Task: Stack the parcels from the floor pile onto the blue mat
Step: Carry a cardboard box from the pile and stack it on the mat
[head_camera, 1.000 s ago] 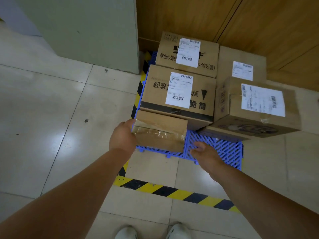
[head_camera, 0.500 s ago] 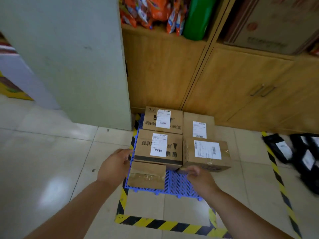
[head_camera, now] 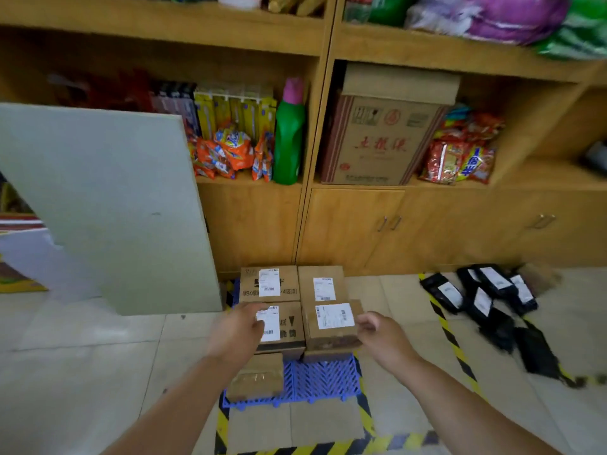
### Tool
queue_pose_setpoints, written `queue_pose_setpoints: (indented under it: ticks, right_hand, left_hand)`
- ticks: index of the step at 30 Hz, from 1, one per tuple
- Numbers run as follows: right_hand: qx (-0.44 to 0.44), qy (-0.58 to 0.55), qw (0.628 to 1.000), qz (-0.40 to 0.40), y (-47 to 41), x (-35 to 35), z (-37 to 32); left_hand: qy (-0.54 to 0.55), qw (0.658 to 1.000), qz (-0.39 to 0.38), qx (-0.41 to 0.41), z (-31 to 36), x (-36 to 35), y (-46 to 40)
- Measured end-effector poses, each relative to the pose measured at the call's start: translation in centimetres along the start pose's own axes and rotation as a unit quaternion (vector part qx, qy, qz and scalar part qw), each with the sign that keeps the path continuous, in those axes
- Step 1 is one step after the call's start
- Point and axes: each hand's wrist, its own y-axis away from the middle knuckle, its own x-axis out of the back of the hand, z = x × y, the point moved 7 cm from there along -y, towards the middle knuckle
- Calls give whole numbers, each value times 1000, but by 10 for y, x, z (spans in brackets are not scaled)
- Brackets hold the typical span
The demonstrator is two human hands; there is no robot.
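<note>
A single head-worn, wide-angle view looks forward and down from standing height, facing the wooden shelf unit (head_camera: 328, 133) straight ahead. The blue mat (head_camera: 315, 379) lies on the floor near the lower middle, both forearms reaching into frame from below. Edges curve and blur; no second view overlaps.

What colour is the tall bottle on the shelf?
The bottle is green with a pink cap, seen in the head view.
</note>
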Motion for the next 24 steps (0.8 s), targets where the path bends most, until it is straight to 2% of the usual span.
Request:
queue_pose_setpoints:
  ticks: [10,16,24]
  right_hand:
    - [-30,-24,998,56,92,127,53]
    - [-67,-81,990,91,136,209,128]
    - [-86,-67,982,155,159,344,236]
  left_hand:
    - [-7,992,-90,-93,146,-39,56]
    - [-11,986,-92,-141,251,-89,86]
    - [16,975,-109,-193,390,-193,110]
